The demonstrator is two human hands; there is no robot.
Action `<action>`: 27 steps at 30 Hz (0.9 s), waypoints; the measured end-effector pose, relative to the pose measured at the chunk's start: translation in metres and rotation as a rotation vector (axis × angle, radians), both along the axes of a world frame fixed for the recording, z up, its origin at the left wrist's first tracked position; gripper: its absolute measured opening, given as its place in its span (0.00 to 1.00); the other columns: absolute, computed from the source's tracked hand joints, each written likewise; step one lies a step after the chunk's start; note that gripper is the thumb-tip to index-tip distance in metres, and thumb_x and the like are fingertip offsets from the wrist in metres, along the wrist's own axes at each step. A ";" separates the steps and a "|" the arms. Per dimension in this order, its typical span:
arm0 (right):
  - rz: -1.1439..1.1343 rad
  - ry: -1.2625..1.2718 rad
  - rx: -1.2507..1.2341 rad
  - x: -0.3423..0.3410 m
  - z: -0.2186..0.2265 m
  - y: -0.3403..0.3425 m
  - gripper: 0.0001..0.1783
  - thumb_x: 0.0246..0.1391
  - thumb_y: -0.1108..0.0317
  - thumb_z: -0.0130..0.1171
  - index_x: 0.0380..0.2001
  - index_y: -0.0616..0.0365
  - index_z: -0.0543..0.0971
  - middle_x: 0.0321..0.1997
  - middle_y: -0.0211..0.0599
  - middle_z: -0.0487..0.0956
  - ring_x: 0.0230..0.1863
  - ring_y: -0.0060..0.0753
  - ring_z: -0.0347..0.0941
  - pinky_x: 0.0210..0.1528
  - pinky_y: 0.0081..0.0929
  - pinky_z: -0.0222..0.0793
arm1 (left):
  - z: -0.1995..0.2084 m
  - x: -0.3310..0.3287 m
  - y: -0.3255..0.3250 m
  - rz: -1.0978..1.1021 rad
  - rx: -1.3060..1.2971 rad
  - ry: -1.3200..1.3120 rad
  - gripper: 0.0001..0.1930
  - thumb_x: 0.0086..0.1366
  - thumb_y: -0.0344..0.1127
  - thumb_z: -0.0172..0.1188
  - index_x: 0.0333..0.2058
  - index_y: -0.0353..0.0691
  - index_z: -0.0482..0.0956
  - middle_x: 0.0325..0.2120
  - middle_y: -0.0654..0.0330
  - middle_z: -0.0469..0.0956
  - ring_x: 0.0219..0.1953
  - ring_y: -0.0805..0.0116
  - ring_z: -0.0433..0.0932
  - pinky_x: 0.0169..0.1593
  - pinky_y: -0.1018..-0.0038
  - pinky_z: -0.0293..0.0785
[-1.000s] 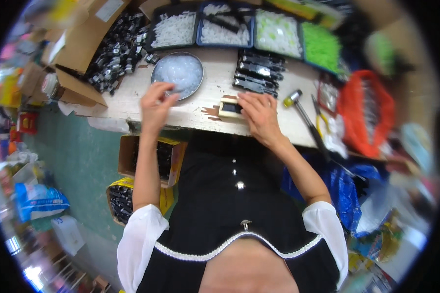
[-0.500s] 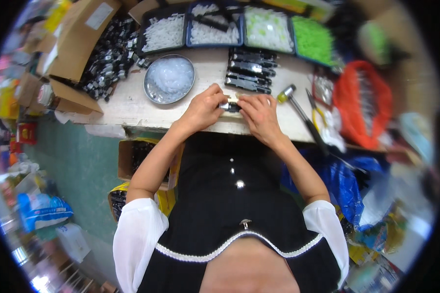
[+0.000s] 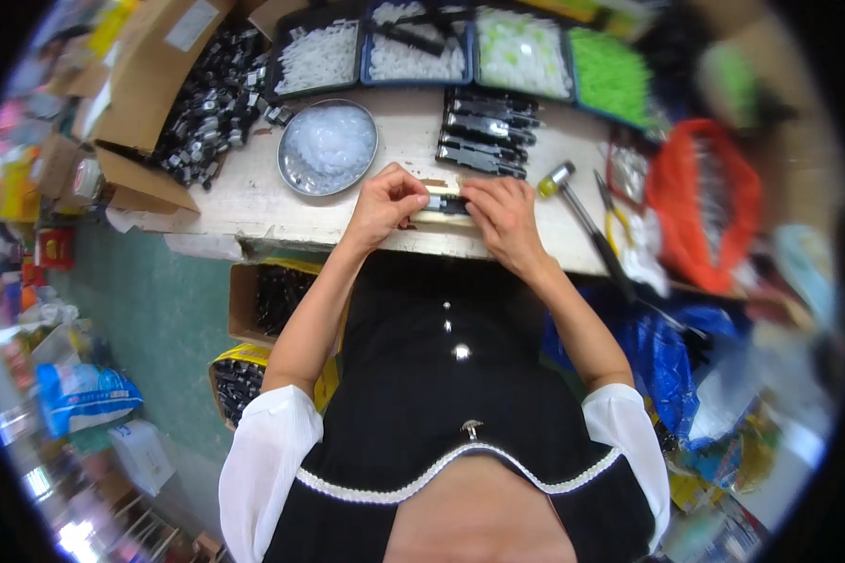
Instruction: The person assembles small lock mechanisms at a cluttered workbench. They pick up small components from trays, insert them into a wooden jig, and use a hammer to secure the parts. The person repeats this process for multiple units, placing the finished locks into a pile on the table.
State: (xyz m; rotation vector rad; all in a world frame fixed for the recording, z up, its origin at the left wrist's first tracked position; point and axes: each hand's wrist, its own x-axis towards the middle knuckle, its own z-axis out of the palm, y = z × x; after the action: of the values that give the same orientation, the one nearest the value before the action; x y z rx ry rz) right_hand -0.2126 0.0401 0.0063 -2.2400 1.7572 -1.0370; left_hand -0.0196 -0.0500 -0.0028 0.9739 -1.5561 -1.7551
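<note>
Your left hand [image 3: 382, 205] and right hand [image 3: 504, 218] sit close together at the near edge of the table [image 3: 253, 202], knuckles up, fingers curled and pinched toward each other over the same spot. Both bare forearms rise from your white sleeves, angling inward so the wrists converge just short of that edge.

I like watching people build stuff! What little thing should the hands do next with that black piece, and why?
Probably press the small black part down into the pale block. Both the left hand and the right hand pinch it from either side right over the block at the table edge, so it looks lined up for seating.
</note>
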 end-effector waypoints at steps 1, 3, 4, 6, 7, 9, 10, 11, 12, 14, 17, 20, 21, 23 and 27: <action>-0.029 -0.008 -0.021 -0.005 0.000 0.000 0.11 0.48 0.72 0.57 0.37 0.57 0.76 0.43 0.32 0.76 0.45 0.34 0.68 0.51 0.37 0.54 | 0.004 -0.001 -0.001 -0.005 0.017 -0.037 0.04 0.51 0.24 0.63 0.26 0.33 0.77 0.25 0.67 0.67 0.19 0.81 0.68 0.20 0.84 0.66; -0.084 -0.020 -0.070 -0.027 0.002 -0.002 0.10 0.47 0.72 0.56 0.37 0.57 0.76 0.42 0.34 0.76 0.44 0.35 0.69 0.49 0.36 0.57 | 0.009 -0.003 -0.008 -0.063 -0.081 -0.159 0.06 0.49 0.24 0.63 0.27 0.34 0.77 0.24 0.65 0.69 0.20 0.79 0.70 0.22 0.81 0.68; -0.121 -0.035 -0.116 -0.046 0.003 -0.006 0.09 0.47 0.74 0.55 0.35 0.59 0.76 0.40 0.38 0.77 0.42 0.41 0.70 0.44 0.37 0.62 | 0.010 -0.003 -0.017 -0.119 -0.193 -0.247 0.07 0.48 0.25 0.64 0.28 0.34 0.77 0.24 0.64 0.70 0.22 0.77 0.71 0.24 0.79 0.69; -0.336 -0.097 -0.066 -0.086 0.007 -0.002 0.08 0.48 0.74 0.54 0.34 0.61 0.76 0.38 0.42 0.77 0.39 0.46 0.71 0.42 0.38 0.65 | 0.032 -0.011 -0.029 -0.195 -0.212 -0.450 0.12 0.47 0.30 0.64 0.32 0.34 0.77 0.24 0.57 0.75 0.27 0.68 0.75 0.32 0.70 0.72; -0.427 -0.138 0.011 -0.099 0.022 -0.001 0.09 0.48 0.75 0.53 0.35 0.63 0.76 0.37 0.46 0.76 0.38 0.49 0.72 0.42 0.38 0.67 | 0.036 -0.015 -0.037 -0.165 -0.351 -0.476 0.12 0.47 0.32 0.64 0.32 0.35 0.77 0.25 0.55 0.76 0.28 0.65 0.76 0.34 0.69 0.72; -0.563 0.060 -0.007 -0.141 0.016 0.003 0.10 0.50 0.73 0.52 0.36 0.62 0.77 0.37 0.48 0.76 0.39 0.49 0.73 0.42 0.39 0.68 | 0.041 -0.029 -0.066 -0.114 -0.630 -0.520 0.13 0.49 0.36 0.63 0.33 0.35 0.78 0.27 0.52 0.77 0.31 0.59 0.77 0.37 0.66 0.72; -0.637 0.104 0.044 -0.153 0.018 0.005 0.10 0.50 0.72 0.52 0.36 0.62 0.77 0.37 0.48 0.76 0.39 0.50 0.73 0.41 0.40 0.68 | 0.041 -0.036 -0.081 -0.031 -0.728 -0.571 0.15 0.50 0.37 0.63 0.35 0.35 0.78 0.29 0.52 0.78 0.31 0.60 0.78 0.37 0.67 0.73; -0.712 0.145 0.094 -0.164 0.018 0.006 0.11 0.50 0.71 0.51 0.36 0.62 0.77 0.37 0.48 0.76 0.39 0.51 0.73 0.41 0.41 0.68 | 0.040 -0.044 -0.098 0.052 -0.825 -0.622 0.16 0.51 0.38 0.64 0.37 0.35 0.79 0.32 0.51 0.78 0.31 0.61 0.78 0.37 0.69 0.73; -0.738 0.205 0.156 -0.174 0.016 0.007 0.11 0.49 0.70 0.51 0.35 0.62 0.77 0.37 0.48 0.76 0.40 0.52 0.73 0.41 0.42 0.69 | 0.039 -0.052 -0.112 0.122 -0.846 -0.679 0.16 0.50 0.38 0.64 0.36 0.35 0.79 0.33 0.50 0.78 0.33 0.59 0.78 0.38 0.67 0.73; -0.791 0.323 0.282 -0.192 0.005 0.003 0.11 0.49 0.70 0.50 0.34 0.63 0.76 0.36 0.50 0.75 0.40 0.55 0.73 0.41 0.45 0.69 | 0.037 -0.068 -0.138 0.262 -0.884 -0.791 0.16 0.49 0.39 0.64 0.34 0.35 0.79 0.34 0.48 0.78 0.36 0.53 0.78 0.40 0.64 0.72; -0.849 0.373 0.398 -0.202 -0.007 -0.007 0.10 0.47 0.71 0.49 0.33 0.63 0.75 0.37 0.53 0.75 0.40 0.57 0.73 0.40 0.49 0.69 | 0.041 -0.084 -0.158 0.198 -0.891 -1.024 0.13 0.49 0.39 0.60 0.30 0.36 0.81 0.31 0.47 0.79 0.36 0.47 0.77 0.40 0.60 0.73; -0.817 0.366 0.427 -0.209 -0.010 -0.012 0.10 0.46 0.73 0.47 0.33 0.62 0.75 0.37 0.56 0.74 0.40 0.57 0.73 0.40 0.49 0.70 | 0.047 -0.089 -0.174 0.044 -0.706 -1.022 0.11 0.45 0.37 0.61 0.26 0.37 0.81 0.29 0.46 0.79 0.34 0.46 0.78 0.40 0.60 0.74; -0.816 0.360 0.450 -0.209 -0.009 -0.014 0.11 0.46 0.73 0.47 0.33 0.62 0.75 0.37 0.56 0.75 0.40 0.58 0.73 0.40 0.50 0.70 | 0.045 -0.088 -0.177 0.060 -0.748 -1.000 0.10 0.44 0.36 0.61 0.25 0.37 0.81 0.28 0.46 0.79 0.34 0.47 0.78 0.40 0.60 0.74; -0.814 0.350 0.492 -0.210 -0.005 -0.016 0.11 0.46 0.73 0.47 0.34 0.61 0.75 0.37 0.55 0.75 0.40 0.59 0.72 0.40 0.50 0.69 | 0.040 -0.086 -0.182 0.092 -0.833 -0.952 0.09 0.42 0.34 0.61 0.23 0.37 0.81 0.25 0.46 0.79 0.32 0.47 0.78 0.39 0.61 0.74; -0.787 0.262 0.343 -0.217 -0.009 -0.009 0.12 0.46 0.74 0.47 0.35 0.60 0.76 0.38 0.52 0.75 0.40 0.57 0.72 0.42 0.49 0.68 | 0.035 -0.078 -0.192 0.089 -0.749 -0.757 0.11 0.42 0.36 0.64 0.24 0.36 0.81 0.22 0.48 0.79 0.30 0.52 0.79 0.37 0.63 0.74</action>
State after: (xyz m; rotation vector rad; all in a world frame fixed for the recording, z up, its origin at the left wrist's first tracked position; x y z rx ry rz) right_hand -0.4294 0.0312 -0.0023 -1.5336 2.7762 -0.4467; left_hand -0.0971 -0.2421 0.0317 1.3181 -2.3183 -0.5981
